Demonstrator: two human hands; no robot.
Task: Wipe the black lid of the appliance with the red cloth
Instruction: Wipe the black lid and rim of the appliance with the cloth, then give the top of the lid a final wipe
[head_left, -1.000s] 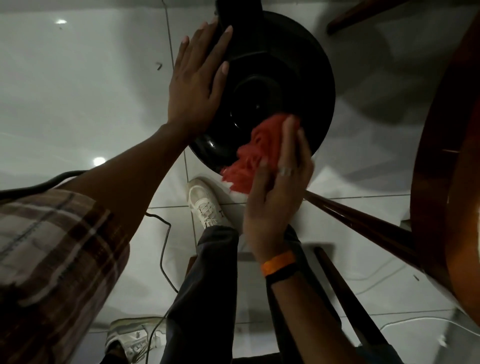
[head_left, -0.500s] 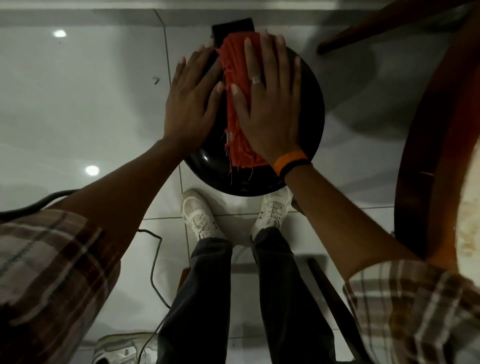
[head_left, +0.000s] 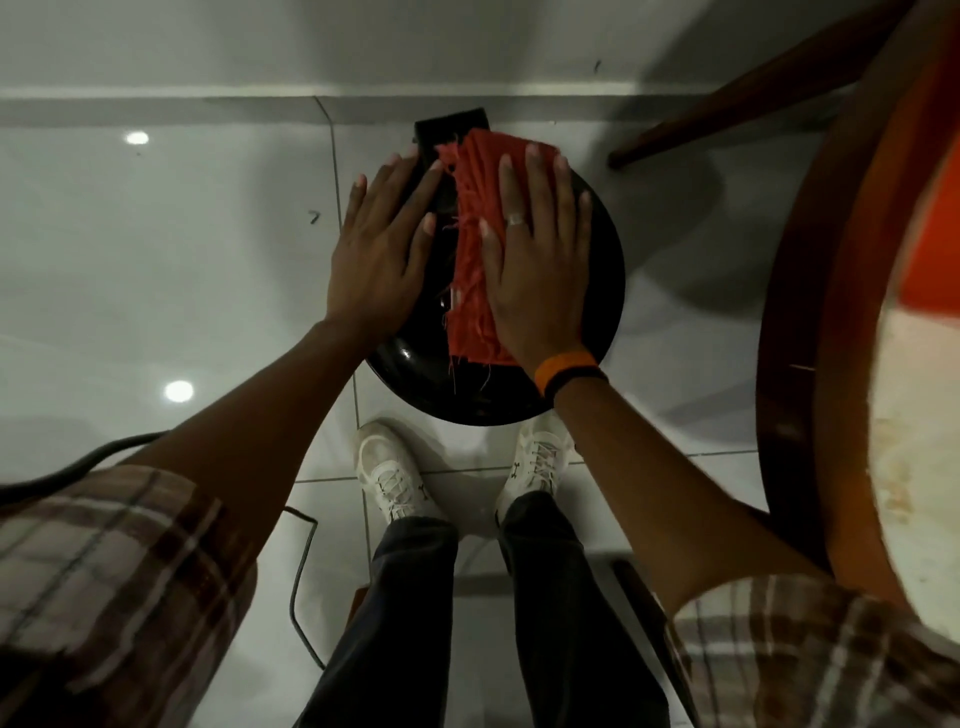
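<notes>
The round black lid (head_left: 605, 291) of the appliance fills the middle of the head view, glossy, with a black handle block at its far edge. A frayed red cloth (head_left: 475, 244) lies spread across the lid from far edge to near side. My right hand (head_left: 537, 275) presses flat on the cloth, fingers spread, a ring on one finger and an orange band at the wrist. My left hand (head_left: 376, 254) lies flat and open on the lid's left side, beside the cloth, holding nothing.
The appliance stands on a white tiled floor (head_left: 156, 260) near a wall. A round wooden table (head_left: 810, 312) rises close on the right, with a wooden leg (head_left: 727, 98) at the back. A black cable (head_left: 301, 587) runs on the floor at left. My white shoes (head_left: 392, 470) stand just below the lid.
One second ago my right hand held the bunched cloth at the lid's near edge. It then spread the cloth flat over the lid's top; since half a second ago little has moved.
</notes>
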